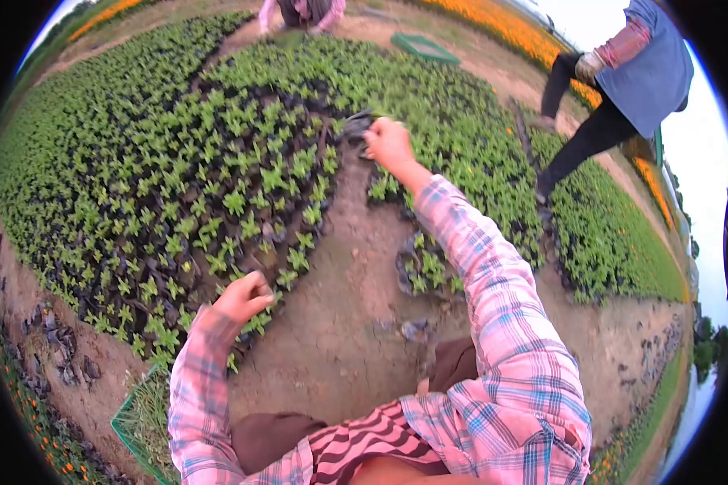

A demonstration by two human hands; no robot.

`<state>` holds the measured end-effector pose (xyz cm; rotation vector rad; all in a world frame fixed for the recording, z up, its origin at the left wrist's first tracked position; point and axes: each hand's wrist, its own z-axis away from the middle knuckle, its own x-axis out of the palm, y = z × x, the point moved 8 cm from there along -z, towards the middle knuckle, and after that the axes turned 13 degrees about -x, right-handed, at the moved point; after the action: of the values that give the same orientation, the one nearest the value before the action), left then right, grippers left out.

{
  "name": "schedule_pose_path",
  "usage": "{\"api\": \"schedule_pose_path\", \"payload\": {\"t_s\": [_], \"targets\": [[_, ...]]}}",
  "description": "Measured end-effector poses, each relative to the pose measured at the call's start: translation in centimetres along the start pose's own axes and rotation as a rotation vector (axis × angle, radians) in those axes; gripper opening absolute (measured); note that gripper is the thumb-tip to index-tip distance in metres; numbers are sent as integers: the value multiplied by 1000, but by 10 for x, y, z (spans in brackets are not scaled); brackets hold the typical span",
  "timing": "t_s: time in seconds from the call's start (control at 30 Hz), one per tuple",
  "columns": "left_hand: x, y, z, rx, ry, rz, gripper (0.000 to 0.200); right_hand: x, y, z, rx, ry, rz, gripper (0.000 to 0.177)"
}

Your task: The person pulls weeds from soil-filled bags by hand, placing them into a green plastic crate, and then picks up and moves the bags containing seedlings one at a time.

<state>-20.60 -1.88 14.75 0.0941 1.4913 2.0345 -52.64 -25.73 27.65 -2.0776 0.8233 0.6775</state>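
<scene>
Right hand: grip closed on a dark seedling bag, held at the edge of the seedling bed. Left hand: fingers curled shut, contents not visible. Judged step: placing the bag. The next move calls for an upright set-down beside its neighbours.

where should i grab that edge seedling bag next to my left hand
Probably the seedling bag by its black side wall, below the leaves, coming from the bare dirt path: its other sides are packed against neighbouring bags, and the leaves on top look fragile.
</scene>
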Motion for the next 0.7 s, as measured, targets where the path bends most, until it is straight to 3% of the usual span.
{"api": "schedule_pose_path", "payload": {"t_s": [0.07, 0.13, 0.17, 0.23, 0.37, 0.43, 0.5, 0.53, 0.57, 0.63, 0.7], "targets": [[23, -64, 49, -81, -29, 376, 20, 36, -16, 56, 82, -157, -92, 14], [55, -119, 91, -124, 26, 537, 17, 94, -45, 129, 284, -435, -311, 18], [76, -146, 120, -105, 82, 660, 13, 120, -56, 165, 236, -533, -307, 15], [122, -192, 166, -316, 210, 769, 9, 151, -103, 229, 165, -783, -321, 14], [202, -243, 221, -523, 344, 1191, 19, 194, -169, 343, 326, -1084, -516, 13], [216, -252, 229, -568, 401, 1377, 24, 199, -221, 363, -160, -990, -615, 15], [214, -271, 240, -738, 586, 1406, 29, 200, -255, 380, -218, -1046, -621, 16], [209, -274, 243, -746, 606, 1474, 27, 197, -276, 379, -363, -963, -617, 15], [203, -274, 244, -751, 608, 1478, 27, 192, -298, 377, -505, -871, -611, 15], [183, -274, 249, -675, 829, 1591, 26, 199, -320, 387, -482, -927, -589, 14], [170, -274, 245, -628, 866, 1559, 28, 206, -340, 403, -668, -900, -502, 11]]}}
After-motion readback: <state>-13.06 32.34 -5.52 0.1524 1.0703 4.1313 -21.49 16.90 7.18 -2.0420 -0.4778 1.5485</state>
